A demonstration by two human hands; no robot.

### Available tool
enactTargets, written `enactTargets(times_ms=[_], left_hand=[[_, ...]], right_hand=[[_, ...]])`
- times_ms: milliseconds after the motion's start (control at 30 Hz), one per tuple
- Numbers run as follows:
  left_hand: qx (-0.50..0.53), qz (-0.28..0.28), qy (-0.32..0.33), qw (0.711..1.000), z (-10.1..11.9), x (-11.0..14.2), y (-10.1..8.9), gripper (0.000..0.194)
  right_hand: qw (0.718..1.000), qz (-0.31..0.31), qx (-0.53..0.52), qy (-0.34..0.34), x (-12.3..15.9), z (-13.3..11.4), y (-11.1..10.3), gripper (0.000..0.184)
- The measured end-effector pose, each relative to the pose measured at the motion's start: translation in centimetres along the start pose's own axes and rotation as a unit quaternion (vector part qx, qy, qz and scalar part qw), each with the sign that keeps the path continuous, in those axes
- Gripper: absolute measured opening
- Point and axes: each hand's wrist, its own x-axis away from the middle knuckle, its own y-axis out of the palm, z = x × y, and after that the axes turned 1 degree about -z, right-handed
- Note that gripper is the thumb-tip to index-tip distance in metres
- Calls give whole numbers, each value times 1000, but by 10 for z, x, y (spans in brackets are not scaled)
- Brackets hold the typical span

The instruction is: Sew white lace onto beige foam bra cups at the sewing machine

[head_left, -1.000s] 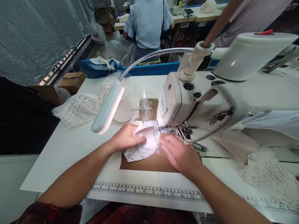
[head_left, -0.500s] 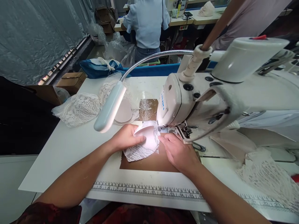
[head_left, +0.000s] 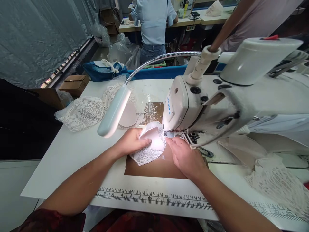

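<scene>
The lace cup (head_left: 155, 144) has shifted beside the sewing machine (head_left: 180, 104); left hand (head_left: 132, 141) pinches it, right hand (head_left: 186, 157) nearer the machine, grip unclear.

One head-worn cam, facing forward and down.
Sits above the near edge of the flat white worktop (head_left: 72, 151); bare left hand (head_left: 131, 141) and bare right hand (head_left: 187, 158) close, near mid-frame; white metal sewing machine (head_left: 180, 103) close on right; person in light-blue shirt (head_left: 154, 25) farther off, top centre, seen from behind.
</scene>
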Motion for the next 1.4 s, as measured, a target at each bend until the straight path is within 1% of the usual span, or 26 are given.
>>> enactTargets(times_ms=[100, 167, 233, 367, 467, 600, 667, 800, 967, 1167, 1300, 1400], left_hand=[[1, 2, -14, 1000, -1, 0, 0, 21], [3, 3, -21, 1000, -1, 0, 0, 22], [7, 2, -20, 1000, -1, 0, 0, 21], [21, -4, -10, 1000, -1, 0, 0, 20], [24, -3, -8, 1000, 0, 0, 0, 21], [17, -2, -7, 1000, 0, 1, 0, 20], [16, -2, -10, 1000, 0, 1, 0, 20], [15, -2, -8, 1000, 0, 1, 0, 19], [17, -1, 4, 1000, 1, 2, 0, 18], [25, -7, 4, 1000, 1, 1, 0, 19], [20, 0, 3, 1000, -1, -1, -1, 22], [11, 2, 3, 1000, -3, -1, -2, 26]], right_hand=[[999, 32, -6, 5, 2, 3, 4, 39], [999, 39, -8, 15, 3, 4, 4, 38], [999, 24, -11, 17, 2, 3, 1, 39], [999, -32, -18, -7, -1, 2, -7, 44], [1000, -22, -21, -9, 0, 7, -7, 42], [1000, 8, -28, -3, 2, 12, -5, 32], [1000, 17, -23, 0, 2, 11, -4, 35], [1000, -14, -13, -15, 3, 9, -3, 46], [1000, -1, -3, -5, 1, 8, -3, 41], [999, -39, -2, -28, -5, 3, -10, 43], [999, -41, 1, -27, -6, 4, -10, 45], [999, -41, -1, -17, -4, 5, -6, 43]])
